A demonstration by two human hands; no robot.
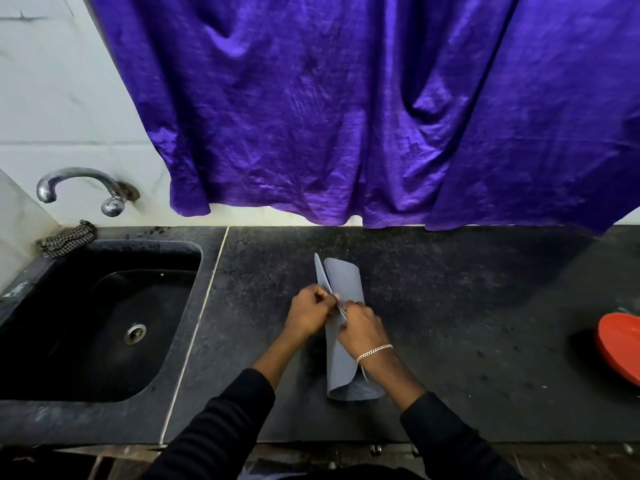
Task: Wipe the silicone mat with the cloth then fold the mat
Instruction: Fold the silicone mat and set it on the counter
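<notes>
dark speckled countertop runs across the lower half of the view, with a black sink set into it on my left. a white tiled wall stands behind, and a purple curtain hangs over most of it down to the back edge of the counter.

grey silicone mat: lies on the counter directly in front of me, long axis pointing away. its two long sides are curled up and over toward each other, so it forms a loose tube. at the far end one flap edge stands up on the left side.

left hand: fingers curled, pinching the raised mat edge at about mid-length.

right hand: fingers curled, gripping the same seam just beside the left hand; the two hands touch. a silver bracelet sits on this wrist. both forearms wear black sleeves.

checked cloth: bunched at the back left corner of the sink, below the metal tap, well apart from the mat.

red bowl: at the right edge of the counter, partly cut off.
</notes>
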